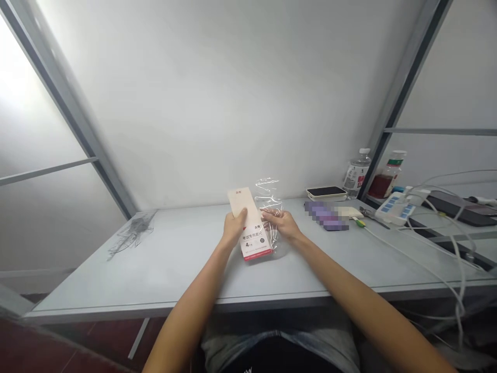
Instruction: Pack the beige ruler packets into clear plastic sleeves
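Above the middle of the table, my left hand grips a white ruler-set packet, its thumb across the front. The packet carries Chinese print, the figure 4 and a red band along its lower edge; it tilts with its top to the left. Along its right side hangs a clear plastic sleeve, crinkled and shiny. My right hand has its fingers closed on the sleeve beside the packet. Whether the sleeve still covers part of the packet is hard to make out.
Dark scribbled marks or a thin mesh lie at the table's left. On the right are a phone, a blurred purple packet, scissors, a power strip with loose cables, a water bottle and a jar.
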Tool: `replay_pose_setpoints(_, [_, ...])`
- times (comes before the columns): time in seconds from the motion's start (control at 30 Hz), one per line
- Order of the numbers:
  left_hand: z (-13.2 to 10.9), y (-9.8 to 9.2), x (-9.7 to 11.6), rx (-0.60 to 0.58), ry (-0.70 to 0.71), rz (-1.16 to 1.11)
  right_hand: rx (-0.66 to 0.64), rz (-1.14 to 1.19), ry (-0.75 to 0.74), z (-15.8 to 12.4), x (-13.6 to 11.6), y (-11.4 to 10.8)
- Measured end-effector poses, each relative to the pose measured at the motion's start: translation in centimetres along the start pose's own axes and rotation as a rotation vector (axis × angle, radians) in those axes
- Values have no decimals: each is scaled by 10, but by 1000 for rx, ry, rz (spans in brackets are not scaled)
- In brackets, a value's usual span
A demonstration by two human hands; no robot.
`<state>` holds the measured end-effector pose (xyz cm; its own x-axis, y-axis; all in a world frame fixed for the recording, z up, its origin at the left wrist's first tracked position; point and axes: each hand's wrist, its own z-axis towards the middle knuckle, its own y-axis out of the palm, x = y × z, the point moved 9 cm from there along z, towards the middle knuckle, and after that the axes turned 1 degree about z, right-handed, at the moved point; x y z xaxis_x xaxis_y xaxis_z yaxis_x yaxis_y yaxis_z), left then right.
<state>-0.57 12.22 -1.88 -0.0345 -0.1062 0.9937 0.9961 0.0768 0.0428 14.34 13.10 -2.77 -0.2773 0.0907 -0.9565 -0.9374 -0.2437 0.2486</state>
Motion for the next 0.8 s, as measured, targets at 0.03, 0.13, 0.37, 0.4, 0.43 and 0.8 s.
replay_pose_setpoints(0.03, [0, 0, 0, -1, 13, 12, 17, 5, 1, 1, 1, -2])
replay_pose_setpoints(0.13, [0, 7, -2, -79, 17, 32, 2, -9, 17, 2, 5, -1])
replay_pose_setpoints(0.37, [-2, 17, -6, -216, -34, -11, -73, 3, 49, -3, 4, 8])
replay_pose_setpoints(0.4, [-2, 18, -6, -223, -30, -15, -84, 5, 47, -3, 3, 9])
replay_pose_setpoints(0.43, [-2, 18, -6, -232, -28, -9, -88, 4, 47, -4, 3, 10])
replay_pose_setpoints(0.8, [-9, 6, 14, 56, 255, 263, -169, -43, 131, -6, 16, 22])
